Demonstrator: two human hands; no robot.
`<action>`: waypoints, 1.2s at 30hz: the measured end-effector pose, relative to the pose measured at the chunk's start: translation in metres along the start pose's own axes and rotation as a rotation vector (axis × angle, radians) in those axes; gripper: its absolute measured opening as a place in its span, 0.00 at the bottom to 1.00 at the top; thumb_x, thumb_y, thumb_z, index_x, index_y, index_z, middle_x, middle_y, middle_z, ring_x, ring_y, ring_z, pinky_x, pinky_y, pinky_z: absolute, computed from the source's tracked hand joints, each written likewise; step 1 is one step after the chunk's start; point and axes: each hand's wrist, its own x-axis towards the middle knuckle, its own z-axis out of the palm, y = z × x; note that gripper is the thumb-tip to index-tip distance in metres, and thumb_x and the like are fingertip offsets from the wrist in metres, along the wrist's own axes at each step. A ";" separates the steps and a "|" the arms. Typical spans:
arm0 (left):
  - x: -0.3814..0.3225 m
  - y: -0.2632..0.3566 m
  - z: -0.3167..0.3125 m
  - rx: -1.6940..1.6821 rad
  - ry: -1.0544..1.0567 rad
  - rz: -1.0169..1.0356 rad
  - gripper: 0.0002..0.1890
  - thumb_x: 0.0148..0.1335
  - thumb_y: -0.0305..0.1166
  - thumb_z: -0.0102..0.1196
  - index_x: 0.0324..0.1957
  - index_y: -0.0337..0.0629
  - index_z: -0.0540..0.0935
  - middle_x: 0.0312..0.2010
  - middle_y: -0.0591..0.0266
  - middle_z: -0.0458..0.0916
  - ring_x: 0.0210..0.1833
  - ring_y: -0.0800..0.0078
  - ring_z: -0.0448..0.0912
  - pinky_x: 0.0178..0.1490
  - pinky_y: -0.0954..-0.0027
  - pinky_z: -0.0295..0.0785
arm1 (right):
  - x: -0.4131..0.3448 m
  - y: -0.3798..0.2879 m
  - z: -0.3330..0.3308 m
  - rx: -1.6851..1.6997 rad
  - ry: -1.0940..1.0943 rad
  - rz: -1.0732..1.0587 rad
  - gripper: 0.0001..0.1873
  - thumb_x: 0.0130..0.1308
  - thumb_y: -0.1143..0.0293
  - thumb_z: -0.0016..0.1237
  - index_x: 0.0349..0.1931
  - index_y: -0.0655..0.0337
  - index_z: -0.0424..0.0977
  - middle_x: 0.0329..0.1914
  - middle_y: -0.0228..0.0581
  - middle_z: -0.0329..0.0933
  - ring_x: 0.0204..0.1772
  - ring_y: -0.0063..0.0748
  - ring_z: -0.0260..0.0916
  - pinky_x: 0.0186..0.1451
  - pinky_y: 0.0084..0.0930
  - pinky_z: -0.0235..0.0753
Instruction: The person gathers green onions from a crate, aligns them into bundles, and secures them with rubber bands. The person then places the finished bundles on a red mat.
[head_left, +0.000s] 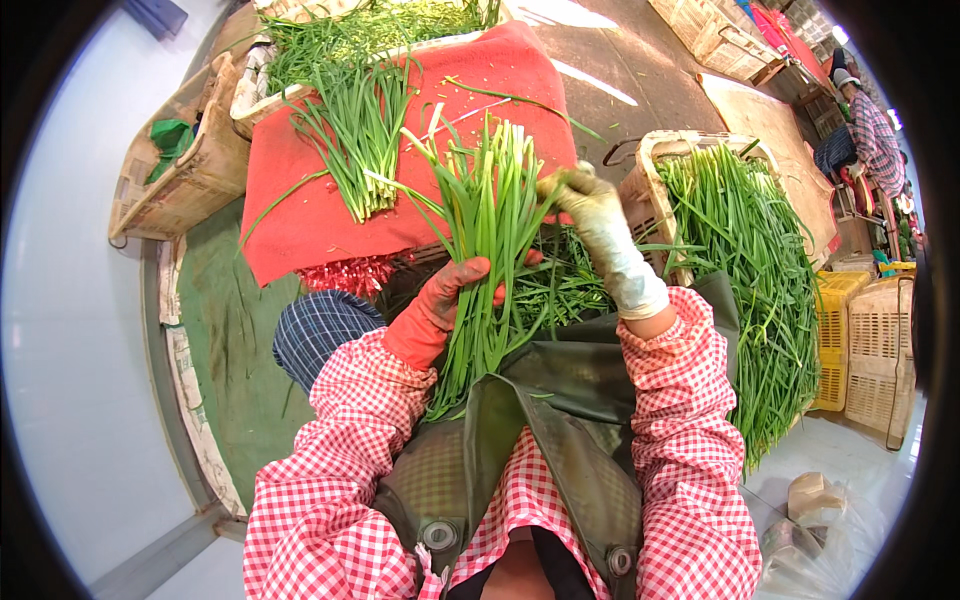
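My left hand, in a red rubber glove, is closed around an upright bunch of long green leafy stalks, which look like garlic chives, over my lap. At the right side of that bunch, my right hand, in a pale, stained glove, pinches a leaf between thumb and fingers. Beyond them, a second bunch lies on a red cloth, along with a few loose stalks and a thin pale strip. Loose green leaves fill the gap between the cloth and my dark apron.
To my right stands a plastic crate heaped with green stalks. A crate of cut greens is behind the cloth, and another crate stands at left. Yellow crate and plastic bag are at right. A person sits farther off.
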 end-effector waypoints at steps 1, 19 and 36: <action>0.000 0.000 0.001 -0.023 -0.016 0.005 0.35 0.59 0.39 0.53 0.61 0.28 0.56 0.46 0.46 0.74 0.28 0.76 0.77 0.27 0.75 0.77 | 0.002 0.002 -0.005 0.054 -0.006 -0.116 0.10 0.64 0.66 0.48 0.36 0.64 0.77 0.32 0.29 0.77 0.36 0.17 0.70 0.44 0.15 0.69; -0.001 -0.001 0.022 -0.035 -0.061 -0.087 0.40 0.55 0.37 0.57 0.62 0.26 0.53 0.36 0.50 0.79 0.29 0.76 0.79 0.28 0.76 0.77 | 0.005 -0.004 -0.002 0.402 0.373 -0.106 0.14 0.67 0.59 0.43 0.40 0.61 0.72 0.27 0.28 0.73 0.19 0.11 0.56 0.19 0.10 0.54; 0.005 -0.012 -0.002 -0.101 -0.005 0.025 0.27 0.61 0.35 0.51 0.60 0.37 0.63 0.56 0.51 0.69 0.51 0.62 0.76 0.52 0.61 0.74 | 0.006 -0.012 -0.009 0.083 0.249 -0.096 0.16 0.64 0.53 0.45 0.36 0.57 0.73 0.24 0.23 0.68 0.22 0.15 0.62 0.23 0.16 0.66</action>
